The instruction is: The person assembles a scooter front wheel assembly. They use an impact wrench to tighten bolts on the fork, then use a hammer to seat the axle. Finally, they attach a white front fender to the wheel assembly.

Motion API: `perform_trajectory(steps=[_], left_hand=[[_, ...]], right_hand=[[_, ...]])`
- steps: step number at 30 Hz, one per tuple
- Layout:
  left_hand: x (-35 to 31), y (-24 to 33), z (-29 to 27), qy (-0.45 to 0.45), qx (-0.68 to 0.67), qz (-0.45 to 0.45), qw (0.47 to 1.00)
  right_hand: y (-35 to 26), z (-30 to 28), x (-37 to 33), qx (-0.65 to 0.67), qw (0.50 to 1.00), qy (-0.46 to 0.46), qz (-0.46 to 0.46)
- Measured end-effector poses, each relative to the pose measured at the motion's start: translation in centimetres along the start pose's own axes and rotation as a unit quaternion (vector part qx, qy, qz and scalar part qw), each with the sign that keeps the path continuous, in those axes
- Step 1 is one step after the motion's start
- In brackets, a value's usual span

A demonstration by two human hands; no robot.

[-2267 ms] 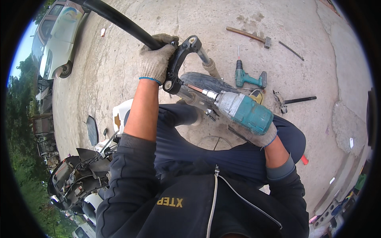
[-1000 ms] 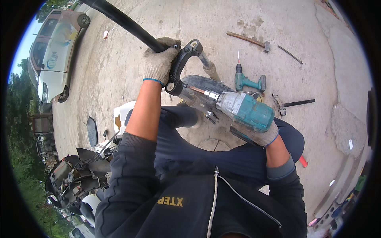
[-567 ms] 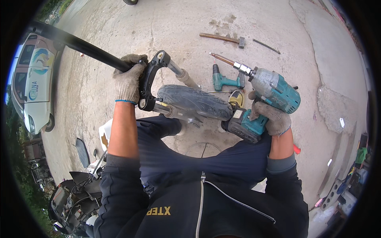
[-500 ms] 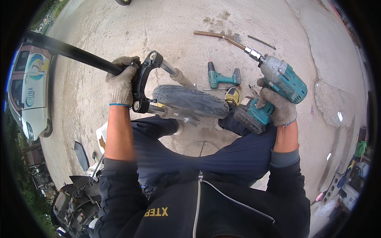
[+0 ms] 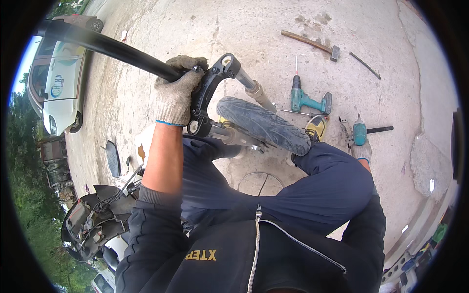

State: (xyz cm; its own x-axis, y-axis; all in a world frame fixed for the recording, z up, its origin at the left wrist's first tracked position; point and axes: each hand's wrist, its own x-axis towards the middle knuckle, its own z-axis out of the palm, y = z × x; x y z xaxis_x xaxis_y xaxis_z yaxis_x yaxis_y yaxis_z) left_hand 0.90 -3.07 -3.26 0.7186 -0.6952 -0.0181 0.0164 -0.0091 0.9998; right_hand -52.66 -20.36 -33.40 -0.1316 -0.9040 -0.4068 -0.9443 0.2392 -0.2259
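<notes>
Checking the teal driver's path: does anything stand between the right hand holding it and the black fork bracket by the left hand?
Yes. The small tyre lies across that line, and the raised knee hides part of the right hand on the teal driver. The left hand grips the black bar beside the bracket.

There are two teal drills, one [image 5: 307, 100] lying on the concrete ground [image 5: 391, 58] and one [image 5: 360, 132] standing, one hammer [image 5: 312, 45], one tire [image 5: 263, 124], and two gloved hands [image 5: 175, 95] [image 5: 361, 151].
</notes>
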Motion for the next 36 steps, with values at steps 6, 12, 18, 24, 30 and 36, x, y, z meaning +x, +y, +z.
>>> perform_trajectory(steps=[6, 12, 18, 24, 30, 36], left_hand=[[-0.2, 0.5, 0.5, 0.011, 0.016, -0.021, 1.0], [-0.2, 0.5, 0.5, 0.011, 0.012, -0.011, 1.0], [-0.3, 0.5, 0.6, 0.01, 0.026, -0.005, 1.0], [-0.4, 0.4, 0.1, -0.015, 0.042, -0.019, 0.999], [-0.5, 0.4, -0.5, -0.018, 0.056, -0.029, 0.998], [-0.1, 1.1, -1.2, -0.017, 0.067, -0.028, 0.997]], right_hand=[[6.2, 7.2, 0.2, -0.056, 0.997, -0.043, 0.025], [0.6, -2.4, -0.2, -0.079, 0.992, -0.036, -0.089], [-21.6, -17.1, -10.8, 0.152, 0.915, -0.109, -0.358], [-35.4, -14.1, -28.1, 0.149, 0.832, -0.255, -0.469], [-36.1, -11.0, -30.6, 0.234, 0.859, -0.234, -0.392], [-37.5, -13.2, -27.7, 0.476, 0.831, -0.218, -0.186]])
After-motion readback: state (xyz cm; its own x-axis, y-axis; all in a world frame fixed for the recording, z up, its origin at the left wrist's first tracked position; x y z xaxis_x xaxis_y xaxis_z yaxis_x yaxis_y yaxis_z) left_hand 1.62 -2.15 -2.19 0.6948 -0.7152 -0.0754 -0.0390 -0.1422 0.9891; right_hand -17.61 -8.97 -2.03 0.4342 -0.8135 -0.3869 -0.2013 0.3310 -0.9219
